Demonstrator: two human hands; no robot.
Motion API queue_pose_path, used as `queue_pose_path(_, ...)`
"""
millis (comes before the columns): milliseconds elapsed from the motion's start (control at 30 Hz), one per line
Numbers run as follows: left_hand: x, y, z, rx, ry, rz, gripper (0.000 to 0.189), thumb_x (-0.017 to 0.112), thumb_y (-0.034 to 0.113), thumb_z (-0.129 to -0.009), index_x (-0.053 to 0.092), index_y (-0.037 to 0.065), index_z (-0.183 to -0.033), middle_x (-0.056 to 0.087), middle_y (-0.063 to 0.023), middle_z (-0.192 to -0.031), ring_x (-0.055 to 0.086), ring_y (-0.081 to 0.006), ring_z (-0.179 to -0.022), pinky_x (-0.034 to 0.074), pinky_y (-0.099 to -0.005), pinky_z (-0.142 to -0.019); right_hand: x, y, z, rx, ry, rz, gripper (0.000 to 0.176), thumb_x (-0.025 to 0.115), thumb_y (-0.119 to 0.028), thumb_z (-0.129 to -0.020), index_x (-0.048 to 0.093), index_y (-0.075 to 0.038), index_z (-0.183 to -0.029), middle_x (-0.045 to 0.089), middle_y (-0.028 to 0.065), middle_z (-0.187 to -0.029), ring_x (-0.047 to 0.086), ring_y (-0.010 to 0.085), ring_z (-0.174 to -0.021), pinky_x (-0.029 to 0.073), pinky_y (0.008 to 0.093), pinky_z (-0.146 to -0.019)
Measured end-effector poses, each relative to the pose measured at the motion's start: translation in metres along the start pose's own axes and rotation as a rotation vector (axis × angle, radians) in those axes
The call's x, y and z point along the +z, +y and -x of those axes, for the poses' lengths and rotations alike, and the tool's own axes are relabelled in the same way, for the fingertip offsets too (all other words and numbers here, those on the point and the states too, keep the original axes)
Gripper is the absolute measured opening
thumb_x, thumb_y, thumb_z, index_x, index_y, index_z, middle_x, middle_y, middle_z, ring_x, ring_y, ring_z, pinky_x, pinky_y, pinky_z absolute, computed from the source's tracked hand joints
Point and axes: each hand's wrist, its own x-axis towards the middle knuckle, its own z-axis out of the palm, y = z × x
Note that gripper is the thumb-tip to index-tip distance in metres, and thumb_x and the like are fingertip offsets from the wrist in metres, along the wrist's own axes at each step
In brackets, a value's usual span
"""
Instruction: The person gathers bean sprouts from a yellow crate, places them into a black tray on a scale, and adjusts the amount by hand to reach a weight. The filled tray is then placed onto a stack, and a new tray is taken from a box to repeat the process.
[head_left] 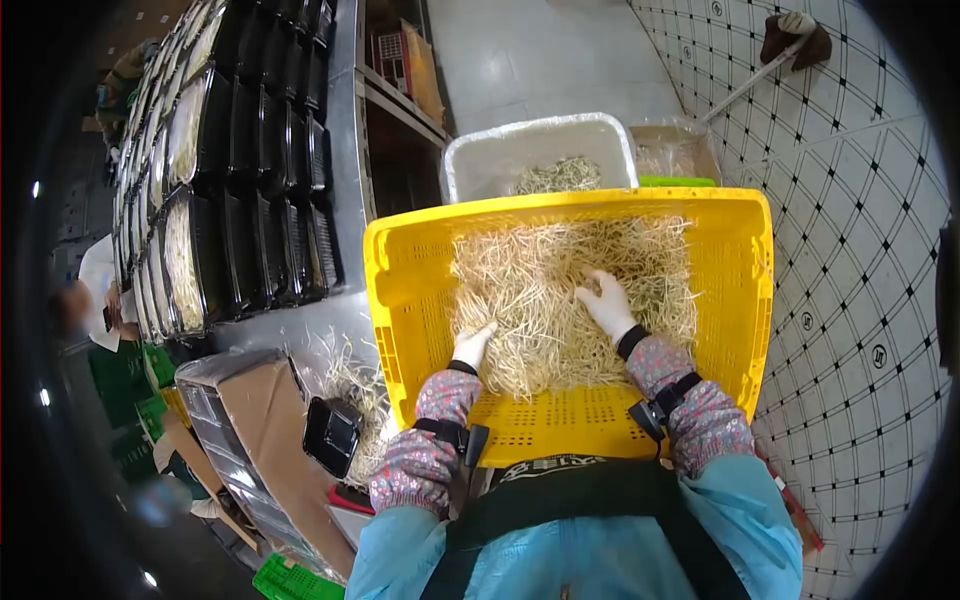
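A yellow perforated crate [568,205] in front of me holds a broad mass of pale bean sprouts [540,300]. My left hand [473,347], in a white glove, presses into the near left edge of the sprouts; its thumb side shows and the other fingers are hidden among the strands. Farther right, my right hand [607,305], also gloved, rests on top of the sprouts with thumb and fingers apart. I see no bunch lifted in it.
Stacked black trays [265,190] of sprouts cover the steel table [345,130] at left. A cardboard box [265,420], an empty black tray [332,437] and loose sprouts [365,385] lie nearer. Behind the crate stands a white lined tub [500,150]. Another person [98,275] is at far left.
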Motion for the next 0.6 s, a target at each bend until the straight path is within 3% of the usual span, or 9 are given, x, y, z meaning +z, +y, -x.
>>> queue_pose_path(33,-0.001,-0.019,-0.016,0.063,-0.034,0.161,0.031,0.076,0.013,-0.081,0.066,-0.002,-0.107,0.069,-0.0079,-0.100,0.062,-0.0162,-0.093,0.048,-0.0305,-0.085,0.004,-0.006,-0.003,-0.010,0.008,0.075,0.056,0.067,-0.027,-0.083,0.052,0.001,-0.129,0.056,0.0209,-0.127,0.051,0.0330,-0.121,0.039,0.0404,-0.104)
queue_pose_path(100,0.010,-0.029,-0.026,0.177,-0.027,0.011,0.028,0.075,0.010,-0.081,0.067,-0.002,-0.105,0.069,-0.0076,-0.099,0.063,-0.0151,-0.091,0.048,-0.0292,-0.084,0.027,-0.016,0.019,0.001,0.011,0.223,0.063,0.068,-0.026,-0.083,0.046,0.003,-0.135,0.054,0.0209,-0.130,0.050,0.0318,-0.121,0.038,0.0382,-0.105)
queue_pose_path(200,0.025,-0.012,-0.008,0.261,-0.084,0.022,0.028,0.072,0.003,-0.081,0.066,-0.002,-0.107,0.069,-0.0071,-0.099,0.063,-0.0139,-0.086,0.050,-0.0282,-0.081,0.081,0.015,0.024,-0.030,-0.052,0.073,0.067,0.067,-0.023,-0.084,0.039,0.002,-0.140,0.046,0.0238,-0.139,0.052,0.0319,-0.117,0.041,0.0386,-0.101)
queue_pose_path(267,0.024,-0.001,0.004,0.337,-0.042,0.023,0.028,0.071,0.002,-0.081,0.065,-0.001,-0.108,0.069,-0.0070,-0.100,0.064,-0.0144,-0.085,0.050,-0.0289,-0.081,0.051,-0.022,0.024,0.056,-0.141,-0.151,0.063,0.065,-0.024,-0.084,0.042,0.002,-0.137,0.048,0.0242,-0.136,0.051,0.0346,-0.120,0.040,0.0393,-0.102)
queue_pose_path(333,0.003,-0.007,-0.002,0.226,-0.029,0.186,0.032,0.066,-0.001,-0.083,0.062,-0.001,-0.115,0.069,-0.0081,-0.103,0.064,-0.0154,-0.091,0.050,-0.0289,-0.084,0.040,-0.024,0.026,0.080,-0.139,-0.152,0.061,0.064,-0.024,-0.084,0.044,0.002,-0.135,0.049,0.0242,-0.133,0.050,0.0361,-0.119,0.040,0.0401,-0.101)
queue_pose_path(400,-0.020,-0.046,-0.042,0.318,0.029,0.127,0.035,0.065,-0.002,-0.083,0.060,0.000,-0.118,0.067,-0.0086,-0.107,0.063,-0.0168,-0.094,0.049,-0.0296,-0.087,0.031,0.002,0.008,0.021,-0.017,0.070,0.059,0.064,-0.024,-0.084,0.045,0.003,-0.134,0.050,0.0238,-0.131,0.051,0.0364,-0.117,0.041,0.0409,-0.100)
queue_pose_path(433,-0.021,-0.053,-0.050,0.305,0.059,0.106,0.039,0.065,-0.001,-0.084,0.057,0.001,-0.122,0.065,-0.0096,-0.112,0.061,-0.0179,-0.097,0.048,-0.0303,-0.090,0.028,-0.003,0.010,0.077,0.025,0.011,0.059,0.064,-0.024,-0.084,0.045,0.003,-0.133,0.051,0.0235,-0.130,0.051,0.0366,-0.117,0.041,0.0421,-0.100)
queue_pose_path(533,0.014,-0.065,-0.066,0.367,0.073,0.096,0.046,0.065,0.001,-0.085,0.052,0.002,-0.128,0.063,-0.0092,-0.114,0.059,-0.0180,-0.099,0.048,-0.0301,-0.090,0.061,0.009,0.016,-0.001,0.088,0.187,0.060,0.064,-0.024,-0.084,0.044,0.003,-0.134,0.051,0.0245,-0.130,0.050,0.0376,-0.119,0.041,0.0431,-0.100)
queue_pose_path(600,0.060,-0.035,-0.038,0.172,0.136,0.291,0.057,0.073,0.007,-0.083,0.044,-0.005,-0.130,0.062,-0.0093,-0.109,0.058,-0.0185,-0.094,0.049,-0.0291,-0.082,0.079,-0.016,0.029,0.105,-0.089,0.071,0.068,0.069,-0.023,-0.080,0.041,0.005,-0.136,0.050,0.0255,-0.132,0.048,0.0375,-0.123,0.038,0.0408,-0.104)
